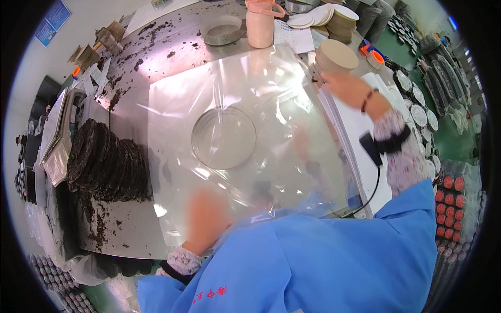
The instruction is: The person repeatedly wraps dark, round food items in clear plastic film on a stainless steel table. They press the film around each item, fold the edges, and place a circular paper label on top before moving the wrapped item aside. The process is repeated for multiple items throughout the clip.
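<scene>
A clear plastic film [274, 156] lies spread over the metal table, with glare and creases on it. Through it a round, shallow ring or dish [224, 137] shows near the middle. My left hand [206, 215], badly blurred, is over the near left part of the film; whether it grips anything is unclear. At the far right of the film, my right hand [344, 88] reaches beside a stack of round cardboard discs [336, 54]. Its fingers are blurred, and I cannot tell whether they touch the stack or hold something.
Dark pressed seaweed-like discs [107, 162] are stacked at left, near a scale-like device [64, 133]. Behind the film stand a metal ring [221, 30] and a pink bottle [260, 25]. White sheets [375, 172] lie at right, an orange tape dispenser [375, 58] beyond them. Dark crumbs [114, 94] litter the table.
</scene>
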Demonstrator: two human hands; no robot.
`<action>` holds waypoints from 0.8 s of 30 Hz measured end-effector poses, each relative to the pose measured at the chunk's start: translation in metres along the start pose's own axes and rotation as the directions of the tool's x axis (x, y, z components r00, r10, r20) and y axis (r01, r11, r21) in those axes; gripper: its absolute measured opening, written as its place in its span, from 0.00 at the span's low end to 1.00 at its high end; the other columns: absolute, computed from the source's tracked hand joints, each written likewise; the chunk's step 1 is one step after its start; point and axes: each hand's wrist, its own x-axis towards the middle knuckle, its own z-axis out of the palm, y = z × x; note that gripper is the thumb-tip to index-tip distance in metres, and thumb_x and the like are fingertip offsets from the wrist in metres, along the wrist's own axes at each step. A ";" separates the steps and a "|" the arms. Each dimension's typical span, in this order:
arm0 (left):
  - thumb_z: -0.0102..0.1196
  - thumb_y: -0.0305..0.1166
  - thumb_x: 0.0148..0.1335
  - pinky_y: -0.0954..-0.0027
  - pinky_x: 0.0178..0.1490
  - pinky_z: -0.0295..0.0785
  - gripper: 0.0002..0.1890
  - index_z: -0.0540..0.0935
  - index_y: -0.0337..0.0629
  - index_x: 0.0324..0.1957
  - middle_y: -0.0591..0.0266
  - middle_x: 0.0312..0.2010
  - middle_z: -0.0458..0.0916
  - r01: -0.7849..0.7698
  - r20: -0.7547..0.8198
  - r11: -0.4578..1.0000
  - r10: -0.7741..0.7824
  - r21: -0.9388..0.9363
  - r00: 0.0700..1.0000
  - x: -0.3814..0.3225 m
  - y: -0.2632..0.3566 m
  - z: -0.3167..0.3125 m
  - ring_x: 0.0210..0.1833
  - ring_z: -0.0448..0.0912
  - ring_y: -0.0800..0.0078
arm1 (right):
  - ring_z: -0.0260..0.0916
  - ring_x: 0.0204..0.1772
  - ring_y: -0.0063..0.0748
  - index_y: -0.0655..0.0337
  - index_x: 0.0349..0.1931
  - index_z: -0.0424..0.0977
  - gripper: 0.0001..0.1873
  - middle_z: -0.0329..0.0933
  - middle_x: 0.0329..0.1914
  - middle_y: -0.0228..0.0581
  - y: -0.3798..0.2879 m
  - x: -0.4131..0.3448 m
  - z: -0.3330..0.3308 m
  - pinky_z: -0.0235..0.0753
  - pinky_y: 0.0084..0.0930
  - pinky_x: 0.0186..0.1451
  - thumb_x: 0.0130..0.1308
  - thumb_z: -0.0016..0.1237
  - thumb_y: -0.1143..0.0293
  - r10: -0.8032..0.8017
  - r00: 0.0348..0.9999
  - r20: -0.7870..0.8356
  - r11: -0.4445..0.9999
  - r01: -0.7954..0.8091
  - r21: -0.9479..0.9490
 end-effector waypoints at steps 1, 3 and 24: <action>0.59 0.40 0.59 0.45 0.72 0.50 0.39 0.59 0.48 0.71 0.44 0.73 0.50 -0.080 -0.085 0.995 0.076 -0.055 0.994 -0.001 -0.005 0.003 0.75 0.49 0.42 | 0.71 0.48 0.43 0.59 0.56 0.69 0.19 0.73 0.45 0.42 0.049 0.013 0.000 0.72 0.35 0.50 0.67 0.45 0.63 0.124 0.975 -0.185 0.980 -0.149 -0.130; 0.59 0.39 0.59 0.48 0.73 0.51 0.40 0.59 0.45 0.71 0.44 0.73 0.51 -0.114 -0.247 0.990 0.090 -0.085 0.965 -0.008 -0.021 -0.008 0.74 0.50 0.43 | 0.70 0.51 0.45 0.60 0.58 0.67 0.20 0.72 0.49 0.45 0.136 0.023 0.017 0.72 0.36 0.54 0.68 0.44 0.63 0.241 0.931 -0.275 0.894 -0.323 -0.310; 0.50 0.30 0.58 0.57 0.66 0.63 0.30 0.65 0.39 0.66 0.43 0.61 0.70 0.452 -0.380 0.883 -0.379 0.123 0.844 0.004 -0.245 -0.229 0.65 0.67 0.49 | 0.77 0.44 0.53 0.60 0.40 0.77 0.09 0.79 0.37 0.49 0.218 0.057 -0.015 0.76 0.44 0.46 0.61 0.46 0.73 0.225 0.938 -0.264 0.709 -0.344 -0.616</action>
